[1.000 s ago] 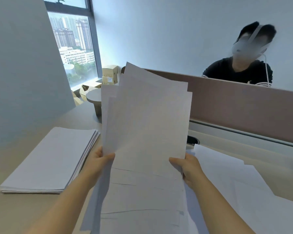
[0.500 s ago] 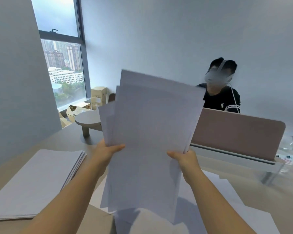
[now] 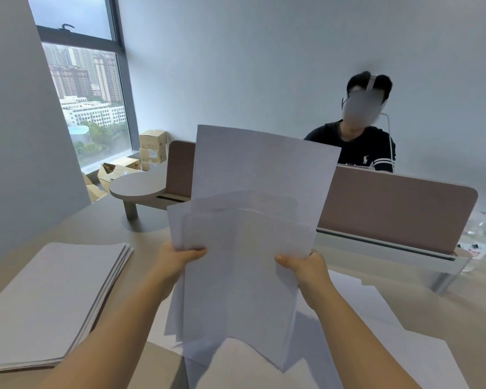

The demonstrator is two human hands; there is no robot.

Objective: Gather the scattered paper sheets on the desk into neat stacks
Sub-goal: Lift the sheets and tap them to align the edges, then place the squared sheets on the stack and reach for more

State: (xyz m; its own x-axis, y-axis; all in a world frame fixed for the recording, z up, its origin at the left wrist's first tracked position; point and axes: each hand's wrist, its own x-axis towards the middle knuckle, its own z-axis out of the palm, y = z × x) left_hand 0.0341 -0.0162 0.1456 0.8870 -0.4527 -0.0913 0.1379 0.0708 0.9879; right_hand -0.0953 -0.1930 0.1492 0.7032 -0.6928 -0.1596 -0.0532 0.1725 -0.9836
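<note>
Paper sheets (image 3: 247, 248), white, thin and unevenly fanned, stand upright at the centre of the frame, raised above the desk (image 3: 152, 357). The left hand (image 3: 177, 258) pinches their left edge and the right hand (image 3: 306, 266) their right edge, forearms reaching up from the lower frame. A neat flat stack (image 3: 51, 301) lies lower left; loose sheets (image 3: 404, 355) lie lower right.

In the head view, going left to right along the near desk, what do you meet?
Neat stack of paper → left hand → bundle of sheets held upright → right hand → loose sheets lying on the desk.
</note>
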